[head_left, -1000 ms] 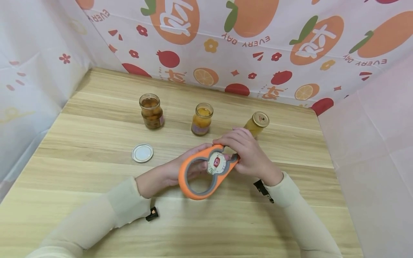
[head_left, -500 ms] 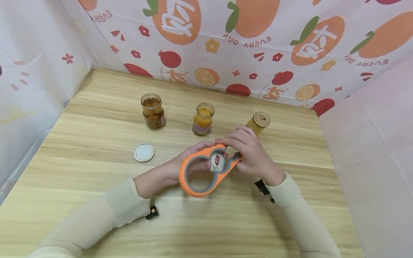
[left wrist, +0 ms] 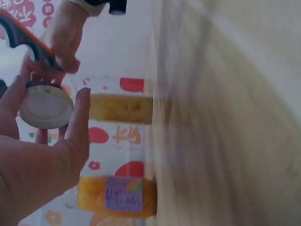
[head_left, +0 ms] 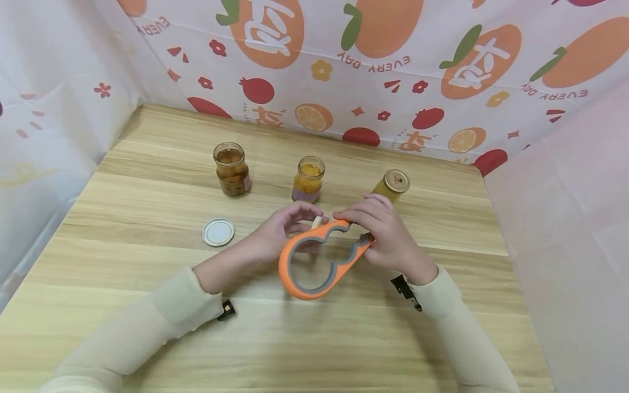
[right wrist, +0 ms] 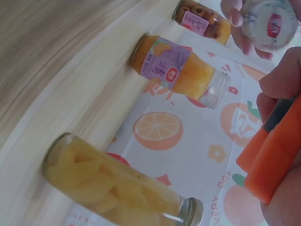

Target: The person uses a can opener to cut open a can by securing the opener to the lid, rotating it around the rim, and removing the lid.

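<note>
My left hand (head_left: 277, 234) holds a round metal jar lid (left wrist: 47, 109) by its edges, between thumb and fingers. The lid's pale inner side shows in the left wrist view, its printed top with a red mark (right wrist: 274, 24) in the right wrist view. In the head view the lid is seen nearly edge-on, behind the jar opener. My right hand (head_left: 390, 237) grips the handle ends of that orange jar opener (head_left: 308, 295), which has grey ridged inner edges. Nothing sits inside its loop. An uncapped jar of orange fruit (head_left: 308, 183) stands just beyond my left hand.
An uncapped jar of brown fruit (head_left: 233, 173) stands at the back left. At the back right, a capped jar of yellow fruit (head_left: 391, 186) is close beyond my right hand. Another lid (head_left: 218, 232) lies on the wooden table (head_left: 123, 245). Printed cloth (head_left: 373, 98) hangs behind.
The lid was within the jar opener's smaller opening; my left hand has drawn it out toward the back. The opener has shifted slightly right in my right hand.
</note>
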Tool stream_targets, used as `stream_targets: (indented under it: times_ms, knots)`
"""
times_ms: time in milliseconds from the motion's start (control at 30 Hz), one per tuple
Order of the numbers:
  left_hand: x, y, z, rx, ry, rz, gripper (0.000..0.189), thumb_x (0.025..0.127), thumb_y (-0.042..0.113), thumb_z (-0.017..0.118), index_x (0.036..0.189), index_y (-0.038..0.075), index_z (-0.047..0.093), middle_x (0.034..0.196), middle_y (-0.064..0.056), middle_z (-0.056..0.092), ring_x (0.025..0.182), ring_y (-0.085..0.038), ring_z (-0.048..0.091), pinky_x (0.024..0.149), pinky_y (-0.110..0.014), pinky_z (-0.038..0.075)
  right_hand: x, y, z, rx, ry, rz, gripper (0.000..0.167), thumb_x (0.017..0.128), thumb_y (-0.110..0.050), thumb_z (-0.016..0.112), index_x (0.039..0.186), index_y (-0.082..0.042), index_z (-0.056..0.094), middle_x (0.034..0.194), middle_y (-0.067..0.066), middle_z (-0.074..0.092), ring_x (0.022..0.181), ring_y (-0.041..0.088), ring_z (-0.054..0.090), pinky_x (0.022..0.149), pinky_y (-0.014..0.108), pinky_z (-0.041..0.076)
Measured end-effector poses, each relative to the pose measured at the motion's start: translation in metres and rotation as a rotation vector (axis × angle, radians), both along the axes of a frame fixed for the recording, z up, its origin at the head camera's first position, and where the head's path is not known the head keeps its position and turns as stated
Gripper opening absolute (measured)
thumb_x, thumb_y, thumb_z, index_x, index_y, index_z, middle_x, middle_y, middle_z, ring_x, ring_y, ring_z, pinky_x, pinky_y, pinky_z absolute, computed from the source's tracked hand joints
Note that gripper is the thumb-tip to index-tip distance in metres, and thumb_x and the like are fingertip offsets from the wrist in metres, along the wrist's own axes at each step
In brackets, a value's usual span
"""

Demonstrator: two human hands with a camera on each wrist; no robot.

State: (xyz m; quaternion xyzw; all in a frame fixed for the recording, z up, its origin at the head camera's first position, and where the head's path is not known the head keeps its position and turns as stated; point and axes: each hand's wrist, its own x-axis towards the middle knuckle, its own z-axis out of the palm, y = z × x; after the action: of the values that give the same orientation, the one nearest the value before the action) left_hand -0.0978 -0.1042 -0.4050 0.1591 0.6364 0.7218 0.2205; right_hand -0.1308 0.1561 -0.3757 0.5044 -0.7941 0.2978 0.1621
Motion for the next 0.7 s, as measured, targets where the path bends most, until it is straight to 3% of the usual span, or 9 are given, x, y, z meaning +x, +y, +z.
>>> stream_targets:
  times_ms: [100, 333, 567, 700]
  knots:
    - [-0.004, -0.005, 0.003, -0.104, 0.091, 0.034, 0.058, 0.081, 0.003, 0.082, 0.131, 0.009, 0.053, 0.137, -0.009, 0.053, 0.115, -0.029, 0.061, 0.091, -0.041, 0.055, 0.0, 0.005, -0.002, 0.001, -0.006, -0.008, 0.043, 0.075, -0.004, 0.073, 0.117, -0.012, 0.072, 0.107, 0.002, 0.071, 0.101, 0.022, 0.061, 0.105, 0.055, 0.037]
    - [-0.008, -0.011, 0.007, -0.224, 0.196, 0.041, 0.057, 0.081, 0.006, 0.083, 0.131, 0.008, 0.055, 0.138, -0.014, 0.054, 0.111, -0.031, 0.058, 0.086, -0.037, 0.057, 0.001, 0.012, -0.007, -0.012, -0.023, -0.029, 0.055, 0.068, 0.006, 0.057, 0.118, -0.012, 0.071, 0.107, 0.0, 0.071, 0.099, 0.021, 0.06, 0.106, 0.056, 0.037]
    - [-0.01, -0.014, 0.006, -0.463, 0.411, 0.019, 0.053, 0.08, 0.016, 0.085, 0.127, 0.014, 0.06, 0.127, -0.005, 0.06, 0.105, -0.024, 0.056, 0.078, -0.035, 0.057, 0.002, 0.017, -0.011, -0.008, -0.044, -0.03, 0.045, 0.074, 0.002, 0.068, 0.117, -0.011, 0.071, 0.107, 0.001, 0.071, 0.101, 0.022, 0.062, 0.105, 0.058, 0.037]
    - [-0.014, -0.015, 0.003, -0.551, 0.491, 0.019, 0.051, 0.079, 0.016, 0.086, 0.125, 0.014, 0.063, 0.126, -0.001, 0.062, 0.113, -0.021, 0.055, 0.084, -0.038, 0.052, 0.002, 0.02, -0.011, -0.01, -0.04, -0.04, 0.051, 0.069, 0.005, 0.061, 0.117, -0.011, 0.071, 0.106, 0.001, 0.071, 0.1, 0.022, 0.062, 0.105, 0.057, 0.037]
